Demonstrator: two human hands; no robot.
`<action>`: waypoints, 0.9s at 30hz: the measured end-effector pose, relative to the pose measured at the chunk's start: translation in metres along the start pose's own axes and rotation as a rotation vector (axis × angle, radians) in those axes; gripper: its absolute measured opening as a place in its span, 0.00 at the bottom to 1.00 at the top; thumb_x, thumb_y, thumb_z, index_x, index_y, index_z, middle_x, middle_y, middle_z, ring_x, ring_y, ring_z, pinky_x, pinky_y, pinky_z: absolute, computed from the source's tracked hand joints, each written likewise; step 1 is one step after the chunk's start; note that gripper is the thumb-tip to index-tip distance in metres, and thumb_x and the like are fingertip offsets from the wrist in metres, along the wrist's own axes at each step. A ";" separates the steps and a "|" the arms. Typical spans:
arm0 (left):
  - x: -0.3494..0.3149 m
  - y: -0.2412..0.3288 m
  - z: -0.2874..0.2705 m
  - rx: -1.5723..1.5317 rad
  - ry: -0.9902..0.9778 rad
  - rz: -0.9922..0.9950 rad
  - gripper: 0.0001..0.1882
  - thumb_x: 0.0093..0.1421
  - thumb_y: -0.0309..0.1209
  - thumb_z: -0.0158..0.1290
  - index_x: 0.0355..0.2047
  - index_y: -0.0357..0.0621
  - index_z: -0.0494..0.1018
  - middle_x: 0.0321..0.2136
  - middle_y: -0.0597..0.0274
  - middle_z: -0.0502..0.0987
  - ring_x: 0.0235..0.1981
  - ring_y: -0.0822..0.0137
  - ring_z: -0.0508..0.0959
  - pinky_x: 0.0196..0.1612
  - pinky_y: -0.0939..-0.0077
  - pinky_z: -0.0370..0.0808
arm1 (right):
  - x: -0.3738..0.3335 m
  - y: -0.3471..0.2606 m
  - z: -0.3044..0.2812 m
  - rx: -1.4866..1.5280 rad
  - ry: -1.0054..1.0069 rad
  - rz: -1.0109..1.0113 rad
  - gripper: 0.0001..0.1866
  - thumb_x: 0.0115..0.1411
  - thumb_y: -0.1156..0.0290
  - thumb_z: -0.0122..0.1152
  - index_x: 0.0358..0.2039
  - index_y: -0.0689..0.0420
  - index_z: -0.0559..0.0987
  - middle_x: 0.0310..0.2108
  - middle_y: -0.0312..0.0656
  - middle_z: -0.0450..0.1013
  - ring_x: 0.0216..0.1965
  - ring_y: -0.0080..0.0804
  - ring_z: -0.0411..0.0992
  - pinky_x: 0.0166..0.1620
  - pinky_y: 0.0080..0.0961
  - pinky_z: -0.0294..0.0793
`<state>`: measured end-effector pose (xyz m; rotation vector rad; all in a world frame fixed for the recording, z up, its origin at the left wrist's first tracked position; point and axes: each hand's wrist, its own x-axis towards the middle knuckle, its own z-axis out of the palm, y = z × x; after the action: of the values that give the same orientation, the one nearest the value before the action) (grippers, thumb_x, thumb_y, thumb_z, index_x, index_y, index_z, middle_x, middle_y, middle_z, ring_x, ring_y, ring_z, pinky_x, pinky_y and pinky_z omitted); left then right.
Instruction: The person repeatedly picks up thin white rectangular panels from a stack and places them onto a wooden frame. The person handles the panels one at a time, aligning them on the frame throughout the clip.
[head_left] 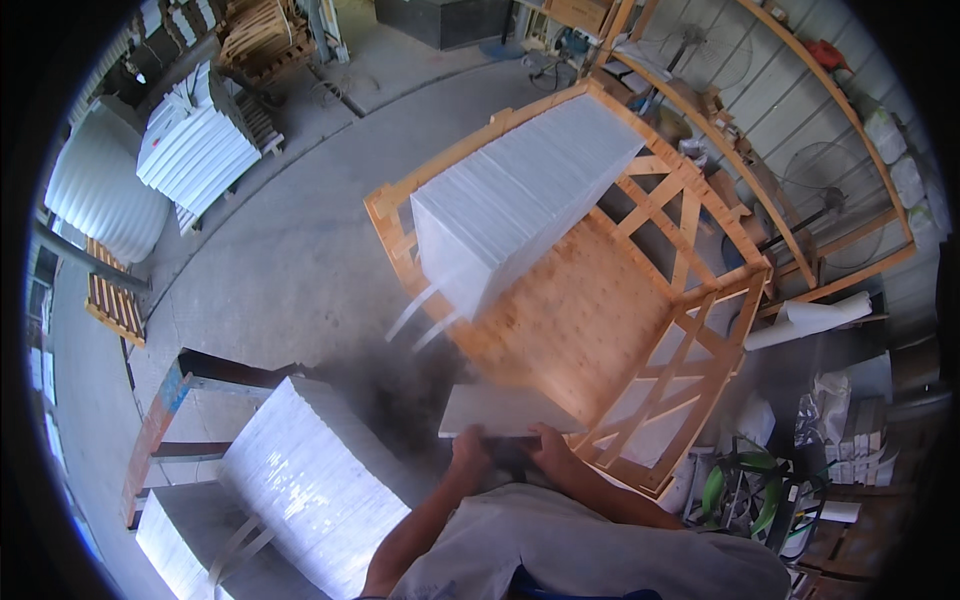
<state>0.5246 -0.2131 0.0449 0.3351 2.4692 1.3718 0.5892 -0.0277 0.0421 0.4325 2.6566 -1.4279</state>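
A flat, pale grey rectangular slab lies level in front of my body. My left hand grips its near edge toward the left, and my right hand grips the same edge farther right. Both thumbs show at the edge; the other fingers are mostly hidden underneath. Just beyond the slab stands an open wooden crate with slatted, cross-braced sides. Along its far left side runs a long row of thin white sheets packed on edge, with two white straps hanging off the near end.
To my left, a large block of stacked white sheets leans by a metal frame. Another strapped block is nearer. White stacks and pallets stand far left. A green-and-black coiled item lies at right, below a white roll.
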 end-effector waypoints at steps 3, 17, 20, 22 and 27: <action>0.028 -0.003 -0.006 -0.039 0.021 0.059 0.13 0.51 0.32 0.55 0.34 0.36 0.70 0.29 0.42 0.76 0.35 0.42 0.76 0.37 0.56 0.73 | 0.015 -0.027 -0.021 0.305 -0.096 0.003 0.19 0.51 0.71 0.65 0.42 0.64 0.71 0.37 0.48 0.73 0.41 0.32 0.72 0.45 0.26 0.71; 0.179 -0.127 -0.035 -0.415 -0.074 -0.268 0.12 0.46 0.29 0.55 0.33 0.42 0.73 0.28 0.47 0.76 0.34 0.44 0.75 0.36 0.56 0.72 | 0.132 0.032 0.121 0.747 0.142 0.356 0.17 0.54 0.74 0.58 0.44 0.63 0.69 0.41 0.46 0.72 0.44 0.35 0.71 0.46 0.29 0.72; 0.230 -0.162 -0.053 -0.410 -0.130 -0.188 0.15 0.46 0.28 0.53 0.37 0.41 0.71 0.32 0.49 0.74 0.36 0.48 0.75 0.37 0.58 0.74 | 0.165 -0.019 0.117 0.382 0.147 0.361 0.17 0.55 0.73 0.56 0.45 0.62 0.68 0.41 0.47 0.72 0.44 0.37 0.71 0.46 0.30 0.72; 0.267 -0.177 -0.073 -0.371 -0.245 -0.231 0.18 0.48 0.27 0.51 0.42 0.38 0.68 0.37 0.52 0.72 0.39 0.53 0.74 0.38 0.60 0.76 | 0.193 -0.059 0.109 0.262 0.202 0.267 0.17 0.56 0.72 0.55 0.45 0.62 0.68 0.42 0.48 0.71 0.44 0.38 0.71 0.46 0.30 0.73; 0.361 -0.155 -0.120 -0.812 -0.284 -0.668 0.16 0.50 0.27 0.49 0.40 0.33 0.68 0.38 0.50 0.72 0.38 0.56 0.75 0.38 0.60 0.79 | 0.288 -0.105 0.120 2.089 0.460 0.810 0.13 0.55 0.74 0.56 0.41 0.60 0.70 0.40 0.47 0.72 0.41 0.41 0.72 0.45 0.37 0.75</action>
<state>0.1359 -0.2645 -0.0786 -0.4119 1.4097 1.6818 0.2775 -0.1237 -0.0029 1.5675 -0.2200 -2.9587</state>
